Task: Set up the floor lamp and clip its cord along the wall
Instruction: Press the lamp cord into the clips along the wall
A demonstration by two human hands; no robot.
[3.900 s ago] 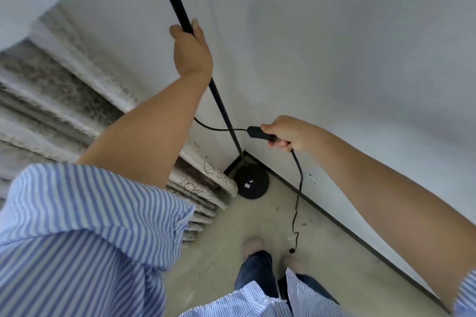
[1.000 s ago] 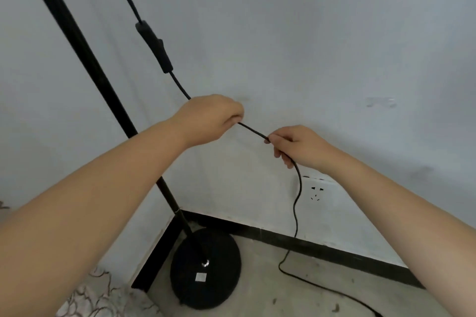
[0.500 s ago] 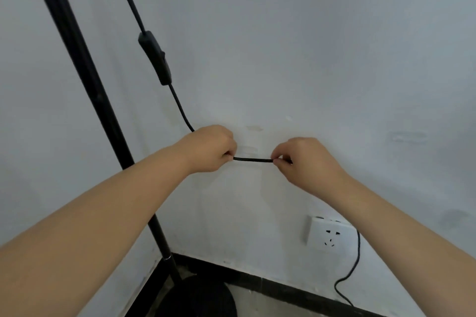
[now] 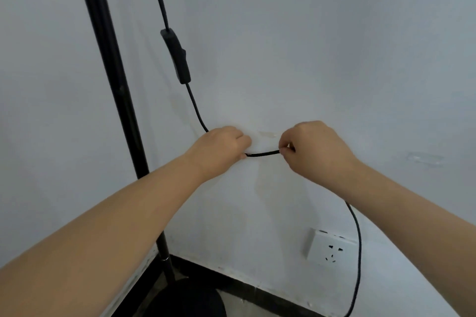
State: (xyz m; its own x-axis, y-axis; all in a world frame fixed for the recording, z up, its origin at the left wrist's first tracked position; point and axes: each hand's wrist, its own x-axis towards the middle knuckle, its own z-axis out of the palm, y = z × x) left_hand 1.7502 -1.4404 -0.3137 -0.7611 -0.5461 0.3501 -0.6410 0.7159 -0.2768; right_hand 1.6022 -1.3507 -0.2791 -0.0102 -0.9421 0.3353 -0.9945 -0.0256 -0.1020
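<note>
While both hands, left and right, pinch cord taut at wall: keep span level, press flush.

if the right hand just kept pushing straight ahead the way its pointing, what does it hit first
Most likely the wall. The right hand pinches the cord and points into the wall, at a faint patch. Nothing else shows in between, though how close it already is cannot be judged.

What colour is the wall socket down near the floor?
White. The wall socket shows in the head view, low on the wall, right of the lamp pole.
</note>
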